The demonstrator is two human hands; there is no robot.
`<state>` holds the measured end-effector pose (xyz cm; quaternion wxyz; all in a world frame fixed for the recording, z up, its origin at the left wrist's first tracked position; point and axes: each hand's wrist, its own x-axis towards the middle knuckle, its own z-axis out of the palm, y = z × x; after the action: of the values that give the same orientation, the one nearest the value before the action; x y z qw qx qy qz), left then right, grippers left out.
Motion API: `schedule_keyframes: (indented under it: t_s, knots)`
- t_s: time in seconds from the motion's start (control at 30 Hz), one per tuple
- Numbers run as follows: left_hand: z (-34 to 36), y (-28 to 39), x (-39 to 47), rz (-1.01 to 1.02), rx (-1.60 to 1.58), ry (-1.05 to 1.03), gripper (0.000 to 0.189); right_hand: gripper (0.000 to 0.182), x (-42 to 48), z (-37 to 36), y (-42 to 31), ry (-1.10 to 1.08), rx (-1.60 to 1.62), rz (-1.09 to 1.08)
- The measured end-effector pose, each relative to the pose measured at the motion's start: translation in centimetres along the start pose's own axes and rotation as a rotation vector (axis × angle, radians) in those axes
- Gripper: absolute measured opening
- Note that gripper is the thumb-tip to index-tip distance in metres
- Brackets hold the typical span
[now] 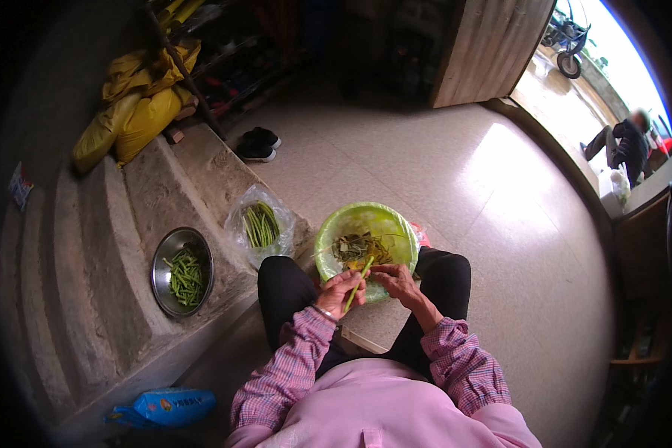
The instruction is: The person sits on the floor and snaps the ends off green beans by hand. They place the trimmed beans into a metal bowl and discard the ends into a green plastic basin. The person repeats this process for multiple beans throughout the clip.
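My left hand (340, 292) grips a slim green bean pod (359, 284), which slants up between the thumb and fingers. Beside the pod's upper part are the bent fingers of my right hand (399, 284); whether they pinch anything is too small to tell. Both hands are over the near rim of a light green plastic basin (389, 215) lined with clear film, with dry brown and yellow scraps (361, 249) at its bottom. To the left, long green beans (261, 224) lie in a clear plastic bag (236, 221). A steel bowl (161, 277) holds short cut bean pieces (186, 280).
Concrete steps (145, 185) rise on the left, bearing yellow sacks (148, 123). Black shoes (257, 144) stand on the tiled floor (336, 157). A blue packet (173, 407) lies lower left. Past a wooden door (484, 50), a person (630, 140) sits outside near a motorbike (568, 47).
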<state>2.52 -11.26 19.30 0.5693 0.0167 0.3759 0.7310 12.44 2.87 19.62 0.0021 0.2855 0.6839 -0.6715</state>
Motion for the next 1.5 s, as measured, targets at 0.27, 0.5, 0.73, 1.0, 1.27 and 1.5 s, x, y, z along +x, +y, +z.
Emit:
schedule_keyframes:
  t_s: [0.27,0.5,0.73,1.0,1.27,1.5]
  knots:
    - [-1.9,-2.2,1.9,0.099,0.111,0.205,0.015,0.023,-0.6,-0.7,0.4,0.187,-0.497,-0.239]
    - [-1.5,-0.9,0.7,0.123,0.485,0.101,0.018,0.017,-0.9,-0.5,-2.6,0.158,-0.714,-0.699]
    - [-3.7,-1.8,1.0,0.2,0.711,-0.054,0.022,0.008,-0.8,-0.2,-2.7,-0.179,-1.075,-0.726]
    - [-0.2,-1.0,-1.3,0.24,0.353,0.089,0.017,0.006,-1.3,1.0,-1.9,0.034,-0.464,-0.574]
    - [1.1,-1.7,-1.7,0.136,0.025,0.212,0.012,0.01,-1.9,1.7,-1.2,0.082,-0.105,-0.266]
    - [2.7,-1.1,-2.2,0.1,-0.077,0.166,0.015,0.009,-2.3,1.9,-1.7,0.116,0.521,-0.048]
